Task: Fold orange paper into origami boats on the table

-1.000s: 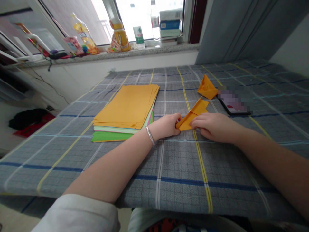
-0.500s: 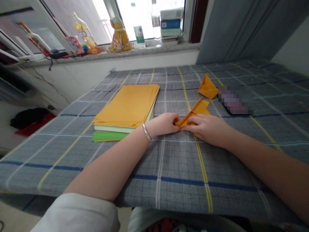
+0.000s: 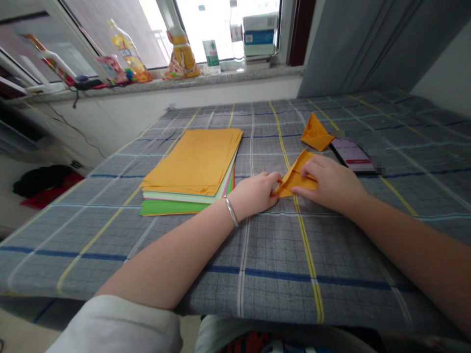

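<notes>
A folded piece of orange paper [image 3: 289, 185] lies on the checked cloth, with creased flaps on its upper side. Its left corner is pinched in the fingers of my left hand [image 3: 257, 192], which wears a silver bangle at the wrist. My right hand [image 3: 333, 184] grips the paper's right part, its fingers curled over the upper edge and its thumb lower down on the surface. Just beyond stands a finished-looking orange paper boat [image 3: 316, 133], its peak pointing up.
Left of my hands sits a stack of coloured paper [image 3: 198, 159], orange on top, green low down. A phone [image 3: 355, 156] with its screen lit lies behind my right hand. Bottles [image 3: 128, 51] and boxes [image 3: 259, 37] line the windowsill. The checked tablecloth [image 3: 274, 245] covers the table.
My right hand has lifted its fingers from near the left corner and shifted right and up along the paper. My left hand has moved slightly right, still at the corner.
</notes>
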The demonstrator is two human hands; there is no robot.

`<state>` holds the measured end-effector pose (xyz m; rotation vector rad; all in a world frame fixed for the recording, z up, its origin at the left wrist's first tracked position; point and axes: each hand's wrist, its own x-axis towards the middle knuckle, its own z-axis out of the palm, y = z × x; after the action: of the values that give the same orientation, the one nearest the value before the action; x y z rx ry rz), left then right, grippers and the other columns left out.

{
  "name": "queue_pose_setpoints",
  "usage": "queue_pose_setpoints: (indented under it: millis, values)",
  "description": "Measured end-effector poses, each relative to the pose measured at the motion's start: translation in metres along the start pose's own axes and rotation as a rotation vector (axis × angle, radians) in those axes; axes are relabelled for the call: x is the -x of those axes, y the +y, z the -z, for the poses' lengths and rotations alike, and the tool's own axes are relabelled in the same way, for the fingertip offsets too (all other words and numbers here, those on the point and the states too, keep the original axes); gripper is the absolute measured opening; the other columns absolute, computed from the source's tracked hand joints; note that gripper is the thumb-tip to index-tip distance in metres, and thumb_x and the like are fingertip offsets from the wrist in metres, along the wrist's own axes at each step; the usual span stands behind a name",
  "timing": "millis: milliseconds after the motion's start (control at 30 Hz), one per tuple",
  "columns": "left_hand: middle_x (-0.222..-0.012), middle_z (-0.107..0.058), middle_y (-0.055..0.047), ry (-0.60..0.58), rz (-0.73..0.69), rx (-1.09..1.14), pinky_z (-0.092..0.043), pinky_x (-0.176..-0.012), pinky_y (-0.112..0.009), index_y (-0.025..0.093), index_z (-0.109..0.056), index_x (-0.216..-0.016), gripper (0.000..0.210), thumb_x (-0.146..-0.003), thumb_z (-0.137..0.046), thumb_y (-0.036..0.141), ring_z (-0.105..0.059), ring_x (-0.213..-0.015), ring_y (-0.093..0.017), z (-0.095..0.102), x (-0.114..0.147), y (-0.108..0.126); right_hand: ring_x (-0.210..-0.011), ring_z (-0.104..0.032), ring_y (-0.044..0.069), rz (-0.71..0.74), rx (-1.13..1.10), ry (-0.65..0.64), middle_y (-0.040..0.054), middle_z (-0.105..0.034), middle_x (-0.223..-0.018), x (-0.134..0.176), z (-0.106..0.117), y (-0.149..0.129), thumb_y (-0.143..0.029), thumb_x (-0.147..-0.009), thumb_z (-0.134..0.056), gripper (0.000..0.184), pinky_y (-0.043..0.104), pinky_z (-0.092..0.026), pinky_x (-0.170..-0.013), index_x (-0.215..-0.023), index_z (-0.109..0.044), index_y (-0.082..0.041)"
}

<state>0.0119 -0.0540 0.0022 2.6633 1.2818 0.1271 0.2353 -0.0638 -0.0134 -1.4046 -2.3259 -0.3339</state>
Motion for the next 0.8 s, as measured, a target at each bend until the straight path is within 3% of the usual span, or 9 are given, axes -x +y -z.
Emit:
queue_pose_setpoints:
  millis: [133,233,400,533,600,700,800]
  values:
    - [-0.114,-0.067,-0.008,0.013,-0.092,-0.046,-0.055,-0.083,-0.034,0.021,-0.055,-0.138,0.046,-0.092,-0.060,0.026,-0.069,-0.090,-0.021,-0.002,-0.001,-0.003,-0.100,-0.064,0.032,-0.308,-0.090,-0.022,0.0141,-0.067,-0.109,-0.001,-0.011,0.019,-0.051,-0.094,-0.050,0.039,0.045,-0.050,-0.082,-0.111,-0.065,-0.019]
    - [-0.109,-0.068,-0.008,0.020,-0.121,-0.052,-0.055,-0.084,-0.035,0.020,-0.057,-0.138,0.046,-0.093,-0.058,0.027,-0.069,-0.091,-0.022,-0.003,-0.002,-0.004,-0.112,-0.062,0.035,-0.372,-0.112,-0.122,0.0169,-0.068,-0.115,-0.001,-0.023,0.034,-0.055,-0.096,-0.045,0.048,0.052,-0.048,-0.095,-0.115,-0.068,-0.019]
    - [-0.105,-0.070,-0.008,0.035,-0.194,0.021,-0.053,-0.085,-0.035,0.017,-0.055,-0.140,0.049,-0.092,-0.060,0.028,-0.067,-0.092,-0.022,-0.002,-0.003,-0.005,-0.115,-0.062,0.036,-0.244,-0.158,-0.152,0.0171,-0.068,-0.121,-0.001,-0.037,0.049,-0.048,-0.090,-0.055,0.048,0.055,-0.048,-0.102,-0.125,-0.071,-0.019]
    - [-0.100,-0.071,-0.006,0.003,-0.395,0.119,-0.052,-0.089,-0.035,0.016,-0.051,-0.143,0.063,-0.089,-0.069,0.044,-0.065,-0.094,-0.022,-0.001,-0.004,-0.005,-0.122,-0.061,0.035,-0.110,-0.255,-0.149,0.0141,-0.066,-0.133,-0.003,-0.039,0.047,-0.038,-0.089,-0.057,0.038,0.056,-0.046,-0.108,-0.118,-0.077,-0.023]
    - [-0.105,-0.070,-0.007,0.004,-0.485,0.136,-0.050,-0.095,-0.036,0.016,-0.053,-0.141,0.057,-0.093,-0.066,0.045,-0.064,-0.100,-0.022,-0.003,-0.005,-0.006,-0.128,-0.058,0.035,-0.006,-0.324,-0.184,0.0112,-0.062,-0.141,-0.004,-0.038,0.042,-0.035,-0.090,-0.056,0.032,0.057,-0.044,-0.110,-0.111,-0.078,-0.026]
    - [-0.114,-0.067,-0.011,0.075,-0.497,0.061,-0.049,-0.101,-0.039,0.017,-0.058,-0.136,0.040,-0.100,-0.054,0.033,-0.063,-0.109,-0.024,-0.010,-0.009,-0.011,-0.135,-0.054,0.031,0.111,-0.470,-0.235,0.0069,-0.057,-0.149,-0.005,-0.037,0.033,-0.026,-0.090,-0.054,0.026,0.054,-0.042,-0.114,-0.098,-0.079,-0.027]
    - [-0.131,-0.060,-0.015,0.226,-0.447,-0.053,-0.045,-0.110,-0.047,0.018,-0.054,-0.142,0.047,-0.097,-0.058,0.031,-0.057,-0.123,-0.029,-0.017,-0.013,-0.021,-0.137,-0.053,0.028,0.081,-0.639,-0.163,0.0079,-0.056,-0.149,-0.007,-0.042,0.029,-0.025,-0.087,-0.059,0.032,0.052,-0.042,-0.115,-0.117,-0.071,-0.027]
